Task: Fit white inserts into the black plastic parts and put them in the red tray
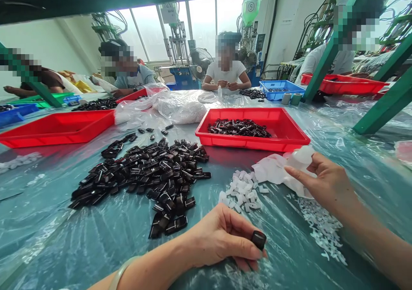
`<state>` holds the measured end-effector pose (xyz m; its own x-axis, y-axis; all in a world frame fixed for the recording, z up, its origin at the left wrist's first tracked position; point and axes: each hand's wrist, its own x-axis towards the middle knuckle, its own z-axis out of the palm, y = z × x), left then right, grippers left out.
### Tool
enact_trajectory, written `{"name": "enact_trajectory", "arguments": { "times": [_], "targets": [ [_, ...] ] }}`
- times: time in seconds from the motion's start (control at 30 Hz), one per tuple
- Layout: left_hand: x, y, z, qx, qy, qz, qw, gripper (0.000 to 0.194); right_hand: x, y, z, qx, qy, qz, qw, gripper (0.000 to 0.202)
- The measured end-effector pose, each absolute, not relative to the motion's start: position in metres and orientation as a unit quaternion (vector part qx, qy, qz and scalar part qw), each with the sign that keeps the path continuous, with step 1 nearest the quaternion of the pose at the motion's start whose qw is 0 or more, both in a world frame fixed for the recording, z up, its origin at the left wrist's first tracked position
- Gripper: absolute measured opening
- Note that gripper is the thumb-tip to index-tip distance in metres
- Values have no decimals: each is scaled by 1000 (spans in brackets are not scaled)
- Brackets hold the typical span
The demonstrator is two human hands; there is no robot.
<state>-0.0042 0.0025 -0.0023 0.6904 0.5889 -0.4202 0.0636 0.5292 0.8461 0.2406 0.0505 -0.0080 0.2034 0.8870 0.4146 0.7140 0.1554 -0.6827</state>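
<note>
My left hand (230, 238) is low in the middle of the view, its thumb and fingers pinching a small black plastic part (258, 239). At the right, my right hand (330, 182) grips a translucent white bottle (301, 157) between thumb and fingers. A crumpled white cloth (270, 169) lies beside and under the bottle. Between my hands is a pile of small white plastic pieces (243, 191). Thin white scraps (322, 227) are strewn below my right hand. A large heap of black plastic parts (161, 169) spreads to the left of my left hand.
A red tray (251, 141) with black parts stands ahead; another red tray (58, 129) is at the left. Clear plastic sheeting covers the green table (96, 247). Green posts (337, 45) rise at the right. Several people (225, 68) sit around the far side, with machines behind.
</note>
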Motion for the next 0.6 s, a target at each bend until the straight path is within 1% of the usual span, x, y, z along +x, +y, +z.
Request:
{"name": "enact_trajectory", "arguments": {
  "times": [0.1,0.37,0.5,0.6],
  "targets": [
    [-3,3,-1,457,353,170,798,20,257,66,-14,-694,-573,94,426,28],
    [-4,3,-3,462,359,185,790,21,276,81,-31,-764,-534,112,345,21],
    [-4,3,-4,462,362,193,786,23,279,82,-32,-772,-521,119,344,22],
    [-2,4,-2,456,375,195,784,23,281,86,-38,-761,-522,125,366,23]
  ]
}}
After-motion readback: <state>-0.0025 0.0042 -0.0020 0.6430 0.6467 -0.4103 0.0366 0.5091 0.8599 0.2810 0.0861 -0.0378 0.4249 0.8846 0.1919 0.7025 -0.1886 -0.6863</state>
